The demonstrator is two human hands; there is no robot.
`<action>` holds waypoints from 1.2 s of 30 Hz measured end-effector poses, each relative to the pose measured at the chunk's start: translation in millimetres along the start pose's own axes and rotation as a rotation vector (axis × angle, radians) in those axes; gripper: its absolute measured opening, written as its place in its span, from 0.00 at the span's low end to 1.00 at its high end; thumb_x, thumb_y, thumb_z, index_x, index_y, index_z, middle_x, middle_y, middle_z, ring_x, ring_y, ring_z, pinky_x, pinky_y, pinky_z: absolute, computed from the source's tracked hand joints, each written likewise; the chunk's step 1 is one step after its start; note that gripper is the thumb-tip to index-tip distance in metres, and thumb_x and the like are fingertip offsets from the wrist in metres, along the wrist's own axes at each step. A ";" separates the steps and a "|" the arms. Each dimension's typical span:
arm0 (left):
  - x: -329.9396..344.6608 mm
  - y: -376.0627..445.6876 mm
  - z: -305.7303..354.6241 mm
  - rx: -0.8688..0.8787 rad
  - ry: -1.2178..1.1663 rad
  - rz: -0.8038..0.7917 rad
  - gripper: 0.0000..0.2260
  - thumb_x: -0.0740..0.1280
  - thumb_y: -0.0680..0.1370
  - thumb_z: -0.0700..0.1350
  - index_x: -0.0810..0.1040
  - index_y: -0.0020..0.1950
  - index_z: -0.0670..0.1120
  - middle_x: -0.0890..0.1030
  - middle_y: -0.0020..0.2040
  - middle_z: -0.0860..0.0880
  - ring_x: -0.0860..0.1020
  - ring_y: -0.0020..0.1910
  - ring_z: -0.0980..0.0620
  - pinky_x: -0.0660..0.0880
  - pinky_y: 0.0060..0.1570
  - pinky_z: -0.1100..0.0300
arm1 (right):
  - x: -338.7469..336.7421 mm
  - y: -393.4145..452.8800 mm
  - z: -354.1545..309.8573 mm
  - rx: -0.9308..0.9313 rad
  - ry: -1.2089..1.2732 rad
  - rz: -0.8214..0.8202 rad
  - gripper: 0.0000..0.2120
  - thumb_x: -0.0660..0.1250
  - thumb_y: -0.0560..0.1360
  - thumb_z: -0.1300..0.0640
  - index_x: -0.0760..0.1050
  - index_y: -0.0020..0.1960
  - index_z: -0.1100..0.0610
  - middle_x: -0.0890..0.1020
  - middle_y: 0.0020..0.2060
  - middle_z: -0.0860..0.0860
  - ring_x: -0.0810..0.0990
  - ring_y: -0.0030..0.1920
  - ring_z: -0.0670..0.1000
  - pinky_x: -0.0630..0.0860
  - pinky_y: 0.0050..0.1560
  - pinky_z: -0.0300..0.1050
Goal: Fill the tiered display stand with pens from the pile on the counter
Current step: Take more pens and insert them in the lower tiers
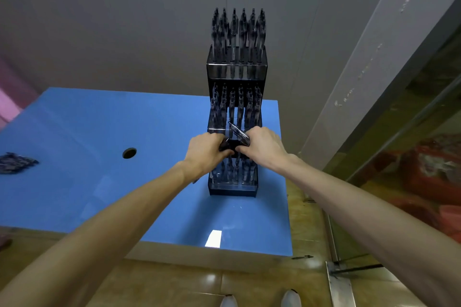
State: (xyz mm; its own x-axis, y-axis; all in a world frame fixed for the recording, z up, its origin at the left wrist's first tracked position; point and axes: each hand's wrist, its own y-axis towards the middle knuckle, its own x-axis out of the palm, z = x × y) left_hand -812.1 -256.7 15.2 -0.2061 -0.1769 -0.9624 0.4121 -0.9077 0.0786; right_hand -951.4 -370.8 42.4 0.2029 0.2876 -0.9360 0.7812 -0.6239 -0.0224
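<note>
Head view, left to right: a loose heap of dark pens (15,162) lies at the far left of the smooth blue counter (99,194), well apart from a round hole (129,153). The left hand (205,151) curls its fingers around dark pens in front of the stepped, black-framed, clear-fronted display stand (235,188). The right hand (264,147) grips a slanted bunch of glossy pens (238,132). Upright pens fill the upper tiers; the lowest is partly hidden.
</note>
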 end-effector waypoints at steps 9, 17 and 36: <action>-2.2 3.9 1.6 -0.075 -0.034 -0.034 0.20 0.71 0.77 0.61 0.70 0.34 0.50 0.78 0.32 0.52 0.79 0.35 0.47 0.73 0.34 0.56 | 7.2 -3.2 -5.9 0.058 0.050 0.032 0.19 0.74 0.75 0.47 0.69 0.32 0.50 0.74 0.28 0.48 0.76 0.32 0.53 0.67 0.31 0.44; -8.7 -7.0 -0.4 -0.023 -0.037 -0.018 0.20 0.66 0.80 0.63 0.67 0.35 0.53 0.74 0.30 0.55 0.75 0.31 0.51 0.67 0.31 0.57 | 3.9 -16.6 -0.5 0.026 0.082 0.104 0.22 0.64 0.79 0.37 0.70 0.35 0.52 0.76 0.29 0.48 0.76 0.31 0.51 0.66 0.30 0.45; -42.2 -11.0 -22.1 0.069 -0.204 0.375 0.17 0.65 0.82 0.59 0.77 0.41 0.48 0.74 0.35 0.53 0.73 0.34 0.51 0.69 0.32 0.55 | -27.6 -19.8 4.0 0.041 0.344 0.308 0.24 0.55 0.84 0.41 0.71 0.42 0.59 0.77 0.32 0.55 0.75 0.33 0.55 0.73 0.37 0.53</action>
State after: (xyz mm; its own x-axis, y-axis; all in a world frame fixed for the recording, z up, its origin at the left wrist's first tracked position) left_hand -788.3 -230.8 49.1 -0.2271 -0.5648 -0.7934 0.4332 -0.7882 0.4371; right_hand -974.8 -369.3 67.3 0.6113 0.3043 -0.7305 0.6310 -0.7446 0.2178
